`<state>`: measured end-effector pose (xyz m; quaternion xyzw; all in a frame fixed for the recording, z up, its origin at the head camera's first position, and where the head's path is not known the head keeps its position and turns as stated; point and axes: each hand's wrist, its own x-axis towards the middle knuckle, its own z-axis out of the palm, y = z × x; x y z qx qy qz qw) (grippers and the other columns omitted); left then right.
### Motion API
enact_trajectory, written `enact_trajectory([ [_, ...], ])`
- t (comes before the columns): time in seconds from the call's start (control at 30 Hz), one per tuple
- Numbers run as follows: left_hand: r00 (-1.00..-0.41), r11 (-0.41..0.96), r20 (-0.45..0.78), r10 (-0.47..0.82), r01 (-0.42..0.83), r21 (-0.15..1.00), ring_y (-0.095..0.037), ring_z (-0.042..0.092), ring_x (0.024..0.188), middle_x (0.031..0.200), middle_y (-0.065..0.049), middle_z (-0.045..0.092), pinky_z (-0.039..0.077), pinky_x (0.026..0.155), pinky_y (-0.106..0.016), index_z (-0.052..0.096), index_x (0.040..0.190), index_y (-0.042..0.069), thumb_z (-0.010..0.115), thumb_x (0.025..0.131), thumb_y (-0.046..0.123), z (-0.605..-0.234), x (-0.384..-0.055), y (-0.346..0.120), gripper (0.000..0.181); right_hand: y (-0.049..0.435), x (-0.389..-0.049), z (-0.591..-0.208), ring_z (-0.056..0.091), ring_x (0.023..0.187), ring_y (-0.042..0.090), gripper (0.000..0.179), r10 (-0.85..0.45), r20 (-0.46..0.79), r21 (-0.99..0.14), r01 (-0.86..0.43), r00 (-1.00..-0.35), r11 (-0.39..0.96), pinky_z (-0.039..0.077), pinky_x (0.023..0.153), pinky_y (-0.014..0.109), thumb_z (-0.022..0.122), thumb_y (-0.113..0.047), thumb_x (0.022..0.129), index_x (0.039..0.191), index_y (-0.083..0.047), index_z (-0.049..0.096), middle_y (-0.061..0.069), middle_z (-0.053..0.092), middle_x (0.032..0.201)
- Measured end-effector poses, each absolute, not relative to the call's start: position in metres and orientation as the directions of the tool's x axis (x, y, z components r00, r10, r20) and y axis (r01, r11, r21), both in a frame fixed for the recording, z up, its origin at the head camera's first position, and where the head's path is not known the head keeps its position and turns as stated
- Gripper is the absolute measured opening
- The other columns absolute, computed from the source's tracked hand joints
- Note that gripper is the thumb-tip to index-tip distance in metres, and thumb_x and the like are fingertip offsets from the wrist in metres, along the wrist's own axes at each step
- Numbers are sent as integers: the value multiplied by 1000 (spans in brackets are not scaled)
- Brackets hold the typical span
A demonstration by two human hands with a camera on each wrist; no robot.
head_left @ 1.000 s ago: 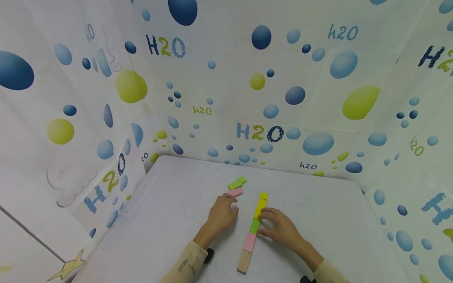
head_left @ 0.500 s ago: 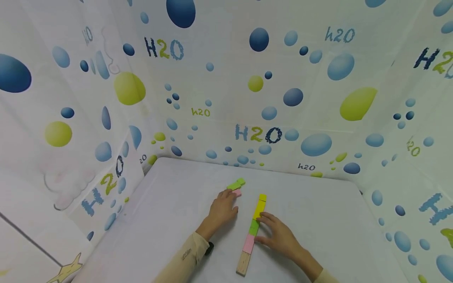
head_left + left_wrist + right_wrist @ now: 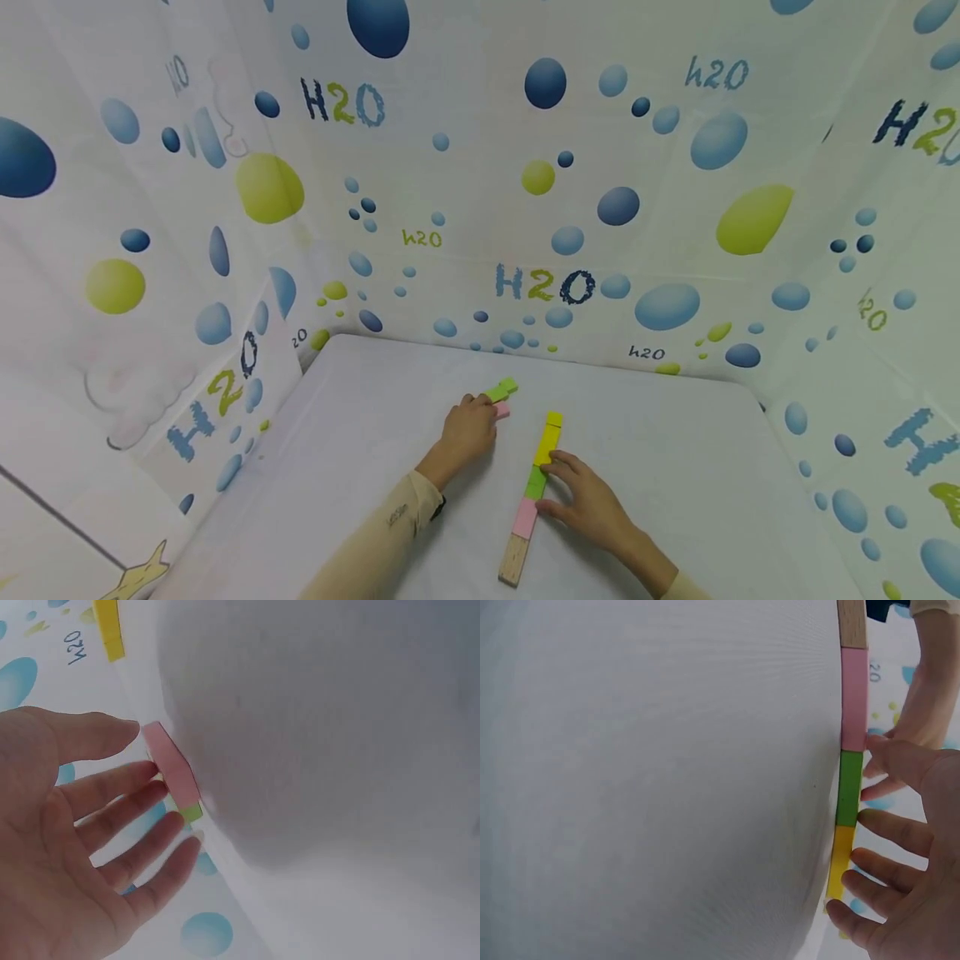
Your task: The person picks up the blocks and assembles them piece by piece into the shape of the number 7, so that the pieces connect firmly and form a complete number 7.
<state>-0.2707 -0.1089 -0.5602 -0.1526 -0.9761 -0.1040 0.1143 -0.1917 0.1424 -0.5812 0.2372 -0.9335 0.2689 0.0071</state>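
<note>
My left hand is at a loose pink block. In the left wrist view its thumb and fingers lie close against that pink block, fingers fairly straight; firm contact is hard to tell. Two light green blocks lie just behind. A straight row runs from a small yellow block through a longer yellow block, a green block and a second pink block to a bare wood block. My right hand rests along the row's right side with loosely extended fingers.
The blocks lie on a white-covered table. Behind it and at both sides hang white sheets printed with blue and green bubbles. A dark band shows at the left sleeve cuff.
My left hand has moved slightly forward to the loose pink block, covering more of it. My right hand's thumb has slid from the green block down to the pink one in the row.
</note>
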Motion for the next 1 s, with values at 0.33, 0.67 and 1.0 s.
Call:
enact_trajectory([
  [0.33,-929,921,262,263,323,218,-27,64,98,106,-7,67,60,77,-43,79,97,10,77,90,3,-567,-287,-107,10,139,-190,-581,58,134,32,58,-410,137,-473,-423,-902,773,52,105,52,86,-46,84,131,-16,70,9,56,151],
  [0.67,-941,914,272,201,280,294,-25,63,88,93,-6,65,59,75,-41,82,99,10,78,90,5,-568,-295,-108,12,137,-189,-580,60,133,31,57,-403,151,-489,-423,-903,763,52,105,52,88,-44,82,129,-15,71,8,57,149],
  [1.0,-944,907,251,213,287,309,-24,62,87,92,-6,65,60,75,-39,82,96,8,77,89,1,-565,-299,-104,11,137,-189,-579,61,130,33,56,-409,184,-484,-445,-894,754,53,103,51,91,-39,81,126,-12,72,11,59,145],
])
